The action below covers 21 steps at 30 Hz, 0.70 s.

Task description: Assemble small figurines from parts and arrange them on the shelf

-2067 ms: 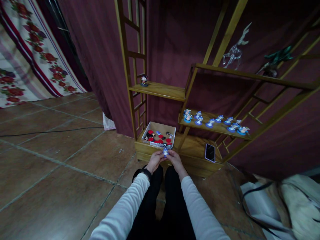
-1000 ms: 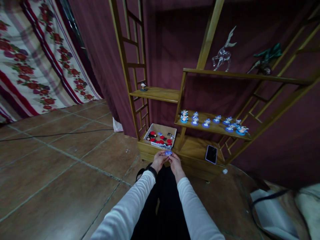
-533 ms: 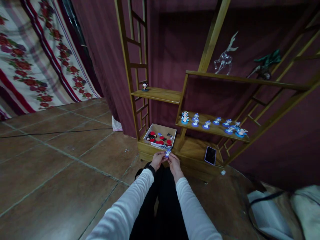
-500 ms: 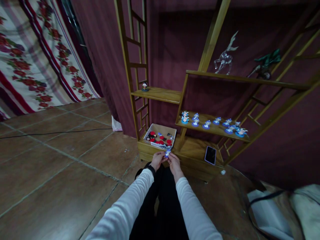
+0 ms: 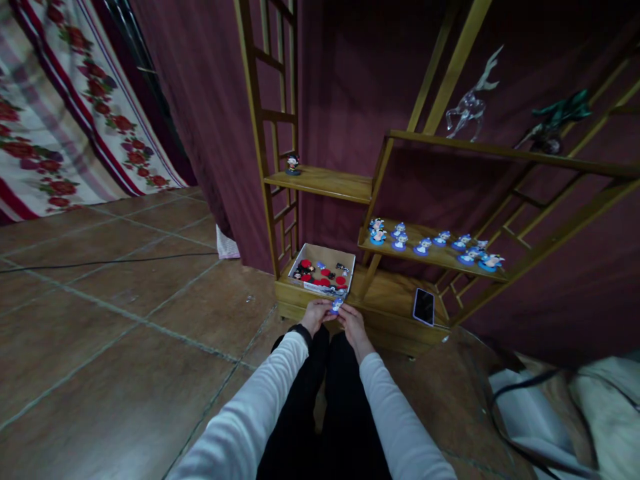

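Observation:
A small purple-and-white figurine (image 5: 337,305) is pinched between both hands, just in front of the cardboard box. My left hand (image 5: 317,316) has its fingers closed on the figurine's left side. From the right, my right hand (image 5: 353,323) grips it with thumb and fingers. Inside the open box (image 5: 331,253) lie several small figures and pieces with red round bases. Above and to the right, several similar purple, white and blue figurines (image 5: 422,247) stand on a wooden shelf (image 5: 407,255).
On the lower board lies a dark-screened phone (image 5: 424,307). One small figure (image 5: 293,165) stands on the left shelf (image 5: 325,182). A clear horse ornament (image 5: 469,110) and a green ornament (image 5: 557,123) top the upper shelf. Bags (image 5: 535,413) sit on the floor at right.
The camera view has shifted a little, so the shelves appear farther right. Both hands still hold the figurine in nearly the same place before the box.

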Each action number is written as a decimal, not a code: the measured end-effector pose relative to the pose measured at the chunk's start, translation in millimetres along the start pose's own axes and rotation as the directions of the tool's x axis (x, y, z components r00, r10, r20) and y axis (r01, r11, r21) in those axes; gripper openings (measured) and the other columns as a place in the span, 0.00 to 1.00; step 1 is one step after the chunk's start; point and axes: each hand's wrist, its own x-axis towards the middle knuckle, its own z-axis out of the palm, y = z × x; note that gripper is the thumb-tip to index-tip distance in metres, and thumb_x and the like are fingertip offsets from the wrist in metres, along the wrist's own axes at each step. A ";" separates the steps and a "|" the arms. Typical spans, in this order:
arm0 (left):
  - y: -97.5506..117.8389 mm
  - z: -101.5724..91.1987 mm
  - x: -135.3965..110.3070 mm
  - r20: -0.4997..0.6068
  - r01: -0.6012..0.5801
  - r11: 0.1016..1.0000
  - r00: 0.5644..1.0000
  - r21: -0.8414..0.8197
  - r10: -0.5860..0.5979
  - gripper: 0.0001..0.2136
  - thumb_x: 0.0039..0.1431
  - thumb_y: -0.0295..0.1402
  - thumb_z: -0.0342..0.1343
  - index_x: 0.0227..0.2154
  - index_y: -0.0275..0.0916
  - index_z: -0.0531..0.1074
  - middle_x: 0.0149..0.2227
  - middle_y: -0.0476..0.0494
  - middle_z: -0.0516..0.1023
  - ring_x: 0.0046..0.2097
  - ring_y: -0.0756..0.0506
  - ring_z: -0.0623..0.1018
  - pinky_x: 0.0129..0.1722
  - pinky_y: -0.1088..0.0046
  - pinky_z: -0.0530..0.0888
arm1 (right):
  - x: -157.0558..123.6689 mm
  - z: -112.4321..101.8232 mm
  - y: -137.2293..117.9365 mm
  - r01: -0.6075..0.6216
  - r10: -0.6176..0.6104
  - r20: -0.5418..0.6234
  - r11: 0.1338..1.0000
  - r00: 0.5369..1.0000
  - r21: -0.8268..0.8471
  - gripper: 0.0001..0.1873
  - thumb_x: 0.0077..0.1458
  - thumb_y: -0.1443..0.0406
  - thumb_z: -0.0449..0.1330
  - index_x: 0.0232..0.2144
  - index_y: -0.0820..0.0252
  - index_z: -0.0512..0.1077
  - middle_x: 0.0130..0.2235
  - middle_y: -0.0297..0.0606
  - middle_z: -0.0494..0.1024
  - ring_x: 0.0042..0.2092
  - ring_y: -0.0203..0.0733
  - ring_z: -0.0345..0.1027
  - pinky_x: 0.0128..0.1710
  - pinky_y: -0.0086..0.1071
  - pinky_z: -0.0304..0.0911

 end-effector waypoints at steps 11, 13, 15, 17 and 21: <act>4.8 -15.1 5.6 0.153 0.015 0.999 0.988 0.034 -0.020 0.09 0.40 0.21 0.63 0.28 0.31 0.74 0.28 0.41 0.77 0.28 0.51 0.76 0.31 0.76 0.74 | 10.8 -1.0 -4.5 -0.048 0.048 -0.001 0.993 0.999 -0.113 0.17 0.31 0.62 0.69 0.28 0.61 0.75 0.32 0.37 0.78 0.33 0.38 0.71 0.38 0.34 0.64; 7.5 -17.8 6.3 0.189 0.018 0.998 0.982 0.067 -0.030 0.11 0.38 0.21 0.64 0.30 0.32 0.75 0.30 0.41 0.78 0.29 0.51 0.76 0.32 0.77 0.73 | 12.4 -0.9 -2.7 -0.037 0.040 0.019 0.992 0.999 -0.117 0.17 0.31 0.62 0.69 0.29 0.60 0.75 0.32 0.36 0.78 0.34 0.38 0.70 0.37 0.33 0.64; 8.8 -18.9 7.8 0.184 0.014 0.996 0.983 0.084 -0.030 0.12 0.36 0.22 0.65 0.29 0.32 0.75 0.29 0.42 0.78 0.29 0.51 0.76 0.32 0.77 0.72 | 13.9 -1.4 -0.7 -0.031 0.034 0.024 0.992 0.999 -0.120 0.17 0.31 0.63 0.69 0.29 0.60 0.75 0.32 0.35 0.78 0.34 0.37 0.70 0.37 0.32 0.64; 8.7 -18.6 9.8 0.163 0.006 0.996 0.986 0.089 -0.020 0.12 0.35 0.23 0.66 0.28 0.32 0.75 0.27 0.43 0.77 0.28 0.51 0.76 0.32 0.77 0.72 | 15.2 -2.4 1.1 -0.031 0.032 0.007 0.992 0.999 -0.126 0.18 0.31 0.63 0.69 0.30 0.60 0.75 0.32 0.35 0.78 0.34 0.37 0.70 0.37 0.32 0.64; 6.7 -17.1 13.7 0.146 -0.001 0.995 0.989 0.102 -0.014 0.11 0.35 0.23 0.66 0.26 0.32 0.75 0.23 0.45 0.75 0.26 0.52 0.74 0.31 0.77 0.71 | 16.9 -3.9 1.4 -0.025 0.023 -0.016 0.991 1.000 -0.133 0.19 0.29 0.63 0.70 0.30 0.61 0.74 0.33 0.36 0.78 0.34 0.38 0.70 0.36 0.32 0.64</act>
